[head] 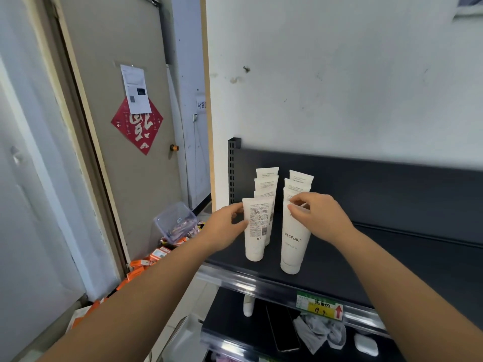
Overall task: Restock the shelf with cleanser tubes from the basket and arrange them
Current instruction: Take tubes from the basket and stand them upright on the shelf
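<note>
Filling two rows near the left end of the shelf (326, 278), the left hand (224, 228) grips the back-label tube (254, 228), the right hand (318, 215) pinches the top of the FLORAL tube (292, 249); most shelf space lies unfilled.

We stretch both bare arms forward, forearms angling in toward each other. Our left hand (224, 227) grips the near edge of the left tube (254, 231) between thumb and curled fingers. Our right hand (317, 215), knuckles up, pinches the top of the right tube (292, 246) with thumb and fingertips.
</note>
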